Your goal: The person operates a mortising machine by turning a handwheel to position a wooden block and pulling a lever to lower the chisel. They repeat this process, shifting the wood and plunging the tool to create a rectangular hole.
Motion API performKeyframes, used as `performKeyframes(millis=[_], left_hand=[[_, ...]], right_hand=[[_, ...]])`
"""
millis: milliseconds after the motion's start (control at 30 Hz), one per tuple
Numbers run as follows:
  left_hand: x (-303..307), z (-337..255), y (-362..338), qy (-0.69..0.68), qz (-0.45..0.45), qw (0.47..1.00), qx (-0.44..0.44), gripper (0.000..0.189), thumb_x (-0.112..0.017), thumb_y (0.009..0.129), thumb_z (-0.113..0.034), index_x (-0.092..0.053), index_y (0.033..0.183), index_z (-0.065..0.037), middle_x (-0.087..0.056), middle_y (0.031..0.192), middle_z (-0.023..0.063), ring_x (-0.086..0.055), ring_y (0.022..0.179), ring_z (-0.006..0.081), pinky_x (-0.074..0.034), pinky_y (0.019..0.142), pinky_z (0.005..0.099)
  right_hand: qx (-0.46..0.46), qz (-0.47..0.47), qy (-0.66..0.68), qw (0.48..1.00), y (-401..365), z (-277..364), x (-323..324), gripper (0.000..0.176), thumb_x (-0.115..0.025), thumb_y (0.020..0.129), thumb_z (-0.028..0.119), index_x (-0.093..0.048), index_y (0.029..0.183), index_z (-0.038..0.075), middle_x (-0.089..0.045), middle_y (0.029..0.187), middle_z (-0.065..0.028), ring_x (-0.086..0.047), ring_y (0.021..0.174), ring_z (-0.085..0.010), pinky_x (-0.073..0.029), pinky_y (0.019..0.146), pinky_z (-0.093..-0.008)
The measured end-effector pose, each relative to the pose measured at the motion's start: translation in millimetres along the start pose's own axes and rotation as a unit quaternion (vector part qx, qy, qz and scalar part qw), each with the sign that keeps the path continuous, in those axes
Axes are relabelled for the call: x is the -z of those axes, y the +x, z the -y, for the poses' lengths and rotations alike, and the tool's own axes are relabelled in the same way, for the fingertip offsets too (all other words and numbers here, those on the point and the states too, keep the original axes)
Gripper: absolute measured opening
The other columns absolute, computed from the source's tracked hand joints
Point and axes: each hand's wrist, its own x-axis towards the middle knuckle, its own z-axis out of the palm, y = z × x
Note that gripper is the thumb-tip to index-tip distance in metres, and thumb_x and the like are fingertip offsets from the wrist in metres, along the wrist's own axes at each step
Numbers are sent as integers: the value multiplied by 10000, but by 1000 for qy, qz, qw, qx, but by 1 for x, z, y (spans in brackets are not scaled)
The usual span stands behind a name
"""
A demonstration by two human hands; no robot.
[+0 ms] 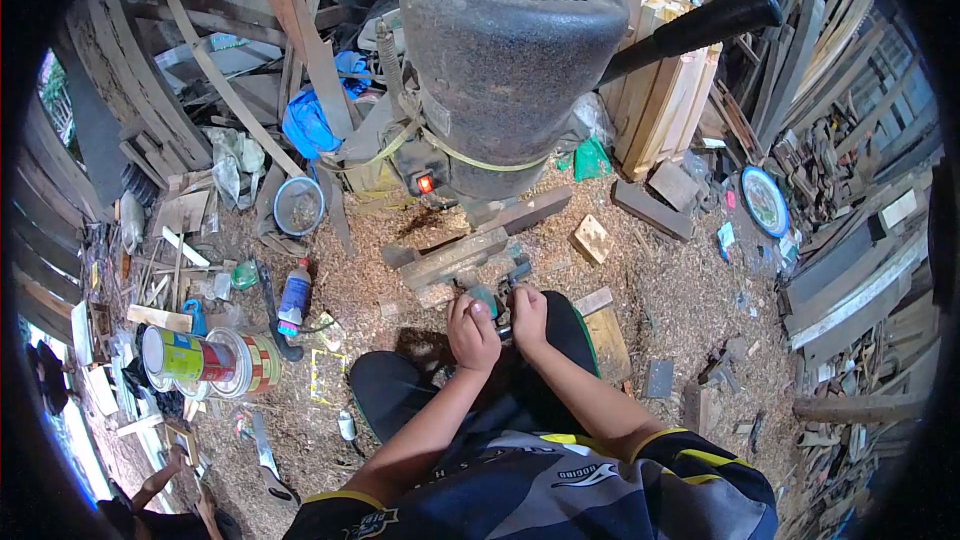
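My left hand [473, 333] is closed, thumb on top, against a teal-green metal part [484, 296]. Close beside it on the right, my right hand [528, 316] is also closed, its fingers curled forward. What exactly each hand grips is mostly hidden by the fingers. Just beyond them lies a wooden block [455, 258], with a darker wooden bar [520, 210] behind it. Above these rises a large dark machine housing [510, 70] with a vented top, a black lever [690, 35] and a lit red switch [425, 184].
Wood shavings cover the ground. A small wood block [592, 239] lies ahead right. To the left are a spray can [295, 295], paint cans [190, 355] and a handsaw [268, 455]. Another person's hand [170, 465] shows lower left. Stacked timber [670, 90] stands behind the machine.
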Motion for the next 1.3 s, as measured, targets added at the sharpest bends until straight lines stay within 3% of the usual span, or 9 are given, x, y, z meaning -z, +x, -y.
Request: performKeyframes(millis=[400,600,700,733,833,933,1067,1167,1300], left_hand=[[1,-9,-1,-10,-46,999,-1,431,-381,1071,-218,-527,736,12,-528,756,171,-524,748,374,-417,729,481],[-1,4,-5,-33,-53,998,-17,416,-391,1079,-200,-521,752,22,-497,760,132,-513,722,288,-409,702,417],[-1,10,-8,-117,-35,992,39,408,-388,1079,-223,-532,778,13,-500,787,105,-509,746,234,-415,723,381],[1,2,-8,-147,-40,984,90,444,-399,1082,-256,-540,750,3,-528,802,135,-539,778,297,-432,781,421],[3,7,-7,-211,-47,969,123,455,-347,1114,-303,-559,823,-24,-559,828,87,-530,812,216,-430,800,378],[-1,30,-14,-342,-150,907,195,530,-298,1140,-398,-561,854,-36,-567,841,45,-517,818,189,-421,790,369],[-7,56,-44,-165,-219,945,178,584,-281,1149,-447,-576,874,-24,-574,853,53,-510,806,194,-407,785,355],[-34,131,-78,-108,-214,955,177,622,-281,1146,-480,-574,872,-5,-553,838,72,-505,803,207,-419,773,379],[-42,127,-90,31,-198,968,154,688,-265,1135,-532,-596,901,23,-596,865,128,-579,847,243,-476,813,404]], right_hand=[[7,25,-14,1000,-2,6,-1,399,-512,1071,212,-562,726,19,-541,660,-3,-476,617,-95,-401,586,-315],[114,54,-66,990,-3,17,0,389,-527,1070,188,-573,738,-8,-512,624,-38,-486,615,-93,-417,570,-333],[149,100,-57,982,0,9,5,433,-514,1098,200,-594,727,-9,-540,605,-58,-524,571,-127,-441,570,-347],[164,119,-67,977,-1,13,6,441,-510,1102,195,-601,723,-13,-556,601,-67,-545,555,-147,-448,568,-355],[220,147,-63,962,3,12,13,444,-512,1094,162,-599,698,-19,-587,601,-97,-594,537,-196,-453,554,-374],[253,168,-63,951,3,7,17,509,-465,1118,151,-553,644,-11,-577,595,-70,-544,546,-145,-424,552,-345],[263,140,-9,954,4,2,15,502,-494,1108,146,-549,635,-10,-568,575,-59,-517,522,-132,-412,539,-340],[246,157,6,956,5,6,15,504,-512,1105,155,-554,633,-19,-569,563,-56,-521,505,-128,-405,521,-331],[262,157,4,952,6,8,14,496,-518,1101,160,-559,643,-27,-559,557,-68,-538,505,-138,-423,522,-344]])
